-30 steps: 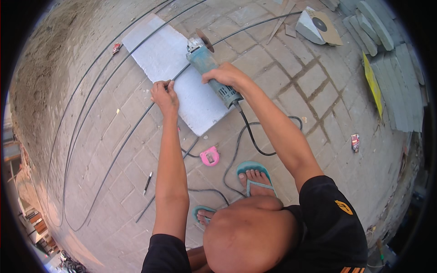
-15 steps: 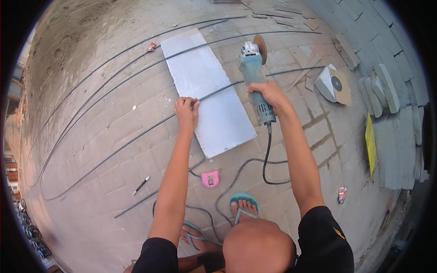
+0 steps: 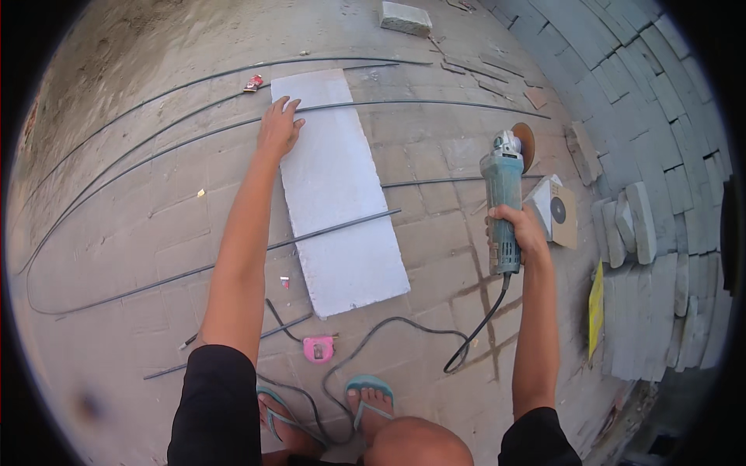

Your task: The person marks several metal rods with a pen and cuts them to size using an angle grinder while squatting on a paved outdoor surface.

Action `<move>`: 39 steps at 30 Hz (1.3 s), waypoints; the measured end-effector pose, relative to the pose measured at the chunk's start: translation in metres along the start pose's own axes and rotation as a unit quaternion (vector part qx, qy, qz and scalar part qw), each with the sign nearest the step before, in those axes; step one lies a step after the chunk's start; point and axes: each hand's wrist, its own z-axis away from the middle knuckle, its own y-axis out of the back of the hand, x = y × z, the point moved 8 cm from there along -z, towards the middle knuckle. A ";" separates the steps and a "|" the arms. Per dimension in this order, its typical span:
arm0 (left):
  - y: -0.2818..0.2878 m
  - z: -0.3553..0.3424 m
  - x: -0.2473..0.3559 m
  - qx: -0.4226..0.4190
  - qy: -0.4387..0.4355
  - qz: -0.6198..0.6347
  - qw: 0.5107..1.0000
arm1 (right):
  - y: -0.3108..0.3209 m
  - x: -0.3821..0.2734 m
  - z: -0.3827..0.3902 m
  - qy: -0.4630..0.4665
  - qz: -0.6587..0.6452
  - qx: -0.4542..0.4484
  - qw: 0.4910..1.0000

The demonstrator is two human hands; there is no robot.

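My right hand (image 3: 519, 231) grips a teal angle grinder (image 3: 503, 203) by its body, holding it above the ground with its brown disc (image 3: 523, 147) on top. A long white block (image 3: 342, 194) lies to its left. My left hand (image 3: 281, 128) reaches over the block's far left edge, fingers apart, beside a thin dark metal rod (image 3: 435, 102) that crosses the block; whether it touches the rod I cannot tell. A nearer rod (image 3: 334, 228) rests across the block and ends on its right part. Past the block's right side lies a separate rod piece (image 3: 458, 181).
A pink tape measure (image 3: 318, 349) and a short rod (image 3: 272, 332) lie near my sandalled feet. The grinder's black cord (image 3: 404, 319) loops over the paving. At right are a disc on cardboard (image 3: 561, 210), stacked grey slabs (image 3: 653, 311) and a block wall (image 3: 622, 101).
My left hand has left the nearer rod and moved to the far rod. The grinder has moved right, away from the block. The nearer rod's end now shows, apart from the right piece.
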 end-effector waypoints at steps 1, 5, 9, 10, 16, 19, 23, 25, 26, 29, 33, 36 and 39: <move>-0.011 -0.004 0.003 0.007 -0.016 -0.003 1.000 | 0.001 0.002 0.001 -0.005 -0.008 0.000 1.000; -0.043 -0.013 -0.015 -0.089 0.061 0.040 0.993 | -0.004 -0.002 0.002 -0.011 -0.010 0.002 1.000; -0.039 0.002 -0.003 -0.084 0.062 0.032 0.994 | -0.019 -0.006 -0.002 0.010 0.022 -0.012 1.000; -0.035 0.012 0.003 -0.083 0.065 0.030 0.994 | -0.027 -0.009 -0.002 0.009 0.016 -0.012 1.000; -0.021 0.034 0.016 -0.070 0.124 0.043 0.989 | -0.097 -0.017 -0.030 0.038 -0.009 -0.056 0.998; -0.018 0.037 0.021 -0.058 0.152 0.021 0.987 | -0.138 -0.025 -0.041 0.030 -0.019 -0.072 0.997; -0.024 0.040 0.014 -0.059 0.168 0.002 0.984 | -0.176 -0.020 -0.080 0.040 0.024 -0.062 0.997; -0.023 0.038 0.016 -0.054 0.161 0.005 0.985 | -0.185 -0.016 -0.094 0.040 0.032 -0.056 0.997; -0.022 0.037 0.019 -0.045 0.151 0.003 0.988 | -0.187 -0.015 -0.097 0.042 0.041 -0.048 0.997; -0.020 0.039 0.021 -0.038 0.133 0.006 0.990 | -0.189 -0.011 -0.104 0.045 0.049 -0.041 0.997; -0.021 0.038 0.024 -0.039 0.129 0.004 0.991 | -0.189 -0.006 -0.111 0.040 0.031 -0.046 0.998; -0.019 0.036 0.022 -0.038 0.125 -0.004 0.991 | -0.190 -0.007 -0.110 0.031 0.029 -0.053 0.998; -0.018 0.035 0.020 -0.038 0.116 -0.008 0.993 | -0.193 -0.007 -0.109 0.024 0.014 -0.066 0.997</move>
